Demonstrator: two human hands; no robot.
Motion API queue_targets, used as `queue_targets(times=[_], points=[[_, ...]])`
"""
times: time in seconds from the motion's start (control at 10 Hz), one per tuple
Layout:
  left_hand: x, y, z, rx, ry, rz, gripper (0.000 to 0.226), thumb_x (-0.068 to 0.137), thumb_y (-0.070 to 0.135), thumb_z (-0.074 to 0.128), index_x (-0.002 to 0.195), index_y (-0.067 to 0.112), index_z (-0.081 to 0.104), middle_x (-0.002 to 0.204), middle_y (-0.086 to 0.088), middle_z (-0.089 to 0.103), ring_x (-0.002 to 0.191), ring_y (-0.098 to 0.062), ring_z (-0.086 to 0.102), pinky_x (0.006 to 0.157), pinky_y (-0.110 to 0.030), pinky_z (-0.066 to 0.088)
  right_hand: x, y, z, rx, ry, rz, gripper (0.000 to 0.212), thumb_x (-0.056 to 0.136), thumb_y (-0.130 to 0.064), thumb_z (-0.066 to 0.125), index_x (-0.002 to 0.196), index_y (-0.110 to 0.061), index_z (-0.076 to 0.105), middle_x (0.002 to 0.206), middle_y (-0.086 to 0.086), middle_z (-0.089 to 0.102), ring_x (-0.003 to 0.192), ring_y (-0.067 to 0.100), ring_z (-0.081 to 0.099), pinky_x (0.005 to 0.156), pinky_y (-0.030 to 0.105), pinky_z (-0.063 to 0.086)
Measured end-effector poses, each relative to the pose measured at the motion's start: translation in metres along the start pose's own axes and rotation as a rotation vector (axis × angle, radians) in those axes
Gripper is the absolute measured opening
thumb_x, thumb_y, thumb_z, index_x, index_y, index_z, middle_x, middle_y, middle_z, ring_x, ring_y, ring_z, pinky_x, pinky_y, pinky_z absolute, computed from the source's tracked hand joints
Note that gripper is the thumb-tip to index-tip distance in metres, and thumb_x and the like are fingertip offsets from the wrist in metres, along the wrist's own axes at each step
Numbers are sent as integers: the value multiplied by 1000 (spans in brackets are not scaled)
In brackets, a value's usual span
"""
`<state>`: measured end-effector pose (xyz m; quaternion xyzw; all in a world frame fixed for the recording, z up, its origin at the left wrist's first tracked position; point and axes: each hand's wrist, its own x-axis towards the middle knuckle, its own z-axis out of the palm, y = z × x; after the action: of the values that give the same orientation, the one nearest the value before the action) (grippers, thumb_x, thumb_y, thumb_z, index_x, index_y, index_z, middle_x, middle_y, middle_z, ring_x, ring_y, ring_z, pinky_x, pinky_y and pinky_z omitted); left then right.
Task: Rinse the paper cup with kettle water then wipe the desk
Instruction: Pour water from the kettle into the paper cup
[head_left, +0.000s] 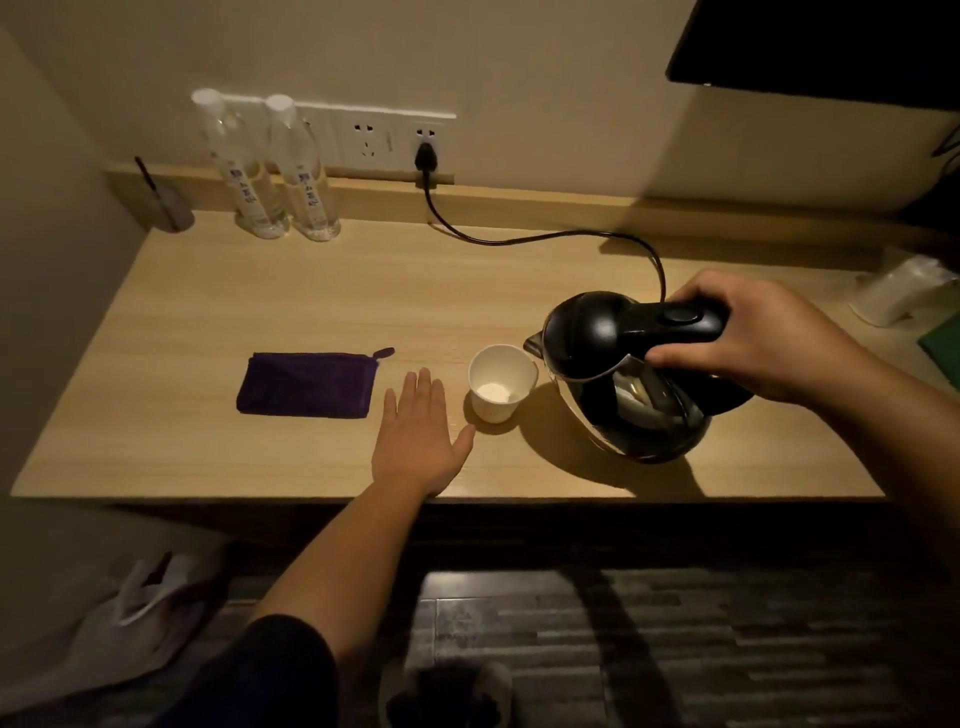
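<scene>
A white paper cup (500, 383) stands upright on the wooden desk (208, 322), near the front middle. My right hand (753, 338) grips the handle of a black and steel kettle (618, 374), tilted with its spout at the cup's right rim. My left hand (421, 436) lies flat and open on the desk just left of the cup, thumb close to its base. A folded purple cloth (306, 384) lies left of that hand.
Two clear water bottles (275, 171) stand at the back left by the wall sockets (395, 140). A black cord (519, 239) runs from the socket across the desk to behind the kettle. A plastic-wrapped item (904, 291) sits at the right edge. A white bag (140, 613) is on the floor.
</scene>
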<state>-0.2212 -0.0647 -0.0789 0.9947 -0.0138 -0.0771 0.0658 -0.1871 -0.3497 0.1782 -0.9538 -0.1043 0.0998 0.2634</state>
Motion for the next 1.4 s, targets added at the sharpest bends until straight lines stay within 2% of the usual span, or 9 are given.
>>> queue_targets(times=[0.2, 0.3, 0.5, 0.9, 1.2, 1.4], points=[[2, -1, 3, -4, 11, 1, 86, 89, 67, 5, 153, 10, 7, 162, -11, 0, 148, -26, -8, 119, -49, -3, 11, -16, -3, -129, -58, -41, 32, 64, -40, 76, 86, -40, 52, 88, -12, 58, 81, 6, 54, 59, 24, 43], [2, -1, 4, -5, 16, 1, 86, 89, 67, 3, 153, 10, 6, 162, -11, -1, 148, -26, -8, 119, -49, -4, 13, -21, -2, -182, -50, -61, 37, 63, -46, 74, 92, -32, 57, 90, -7, 60, 82, 10, 56, 60, 26, 45], [2, -1, 6, -7, 24, -2, 86, 88, 68, 2, 153, 11, 6, 162, -11, -2, 148, -26, -9, 119, -49, -5, 17, -30, 2, -274, -75, -93, 50, 57, -57, 65, 99, -31, 57, 95, -2, 63, 85, 18, 58, 66, 34, 53], [3, -1, 8, 1, 39, -8, 87, 88, 68, 2, 153, 12, 7, 162, -10, -1, 148, -25, -9, 118, -47, -8, 20, -44, -4, -357, -114, -139, 61, 58, -63, 61, 108, -28, 63, 91, -3, 65, 81, 15, 59, 67, 39, 56], [2, 0, 5, -5, 35, -5, 87, 88, 68, 2, 154, 12, 7, 162, -10, -2, 148, -25, -10, 118, -46, -10, 28, -59, -4, -430, -138, -195, 49, 70, -52, 70, 109, -24, 66, 91, 0, 67, 81, 16, 60, 67, 37, 56], [1, 0, 4, -10, 25, -3, 86, 88, 67, 2, 154, 11, 5, 162, -10, -4, 147, -24, -12, 118, -46, -11, 33, -67, -6, -474, -160, -203, 50, 68, -53, 69, 109, -25, 66, 88, -3, 65, 79, 14, 58, 58, 24, 47]])
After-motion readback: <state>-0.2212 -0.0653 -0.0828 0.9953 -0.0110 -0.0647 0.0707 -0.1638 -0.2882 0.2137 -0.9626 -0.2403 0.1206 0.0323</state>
